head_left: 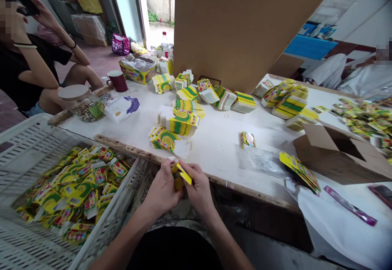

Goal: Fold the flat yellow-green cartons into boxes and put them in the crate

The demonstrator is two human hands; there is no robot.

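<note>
Between my two hands, just off the table's front edge, is a small yellow-and-green carton, partly hidden by my fingers. My left hand is closed round one side of it. The fingers of my right hand pinch a bright yellow flap at the other side. On the table straight ahead lie several stacks of flat printed cartons, the nearest fanned out. To my left, a white plastic crate holds a heap of small yellow-and-green packs.
A lidded jar, a white box and a maroon mug stand at the left. An open cardboard box and plastic bag lie right. A tall cardboard sheet rises behind the stacks. A seated person is at left.
</note>
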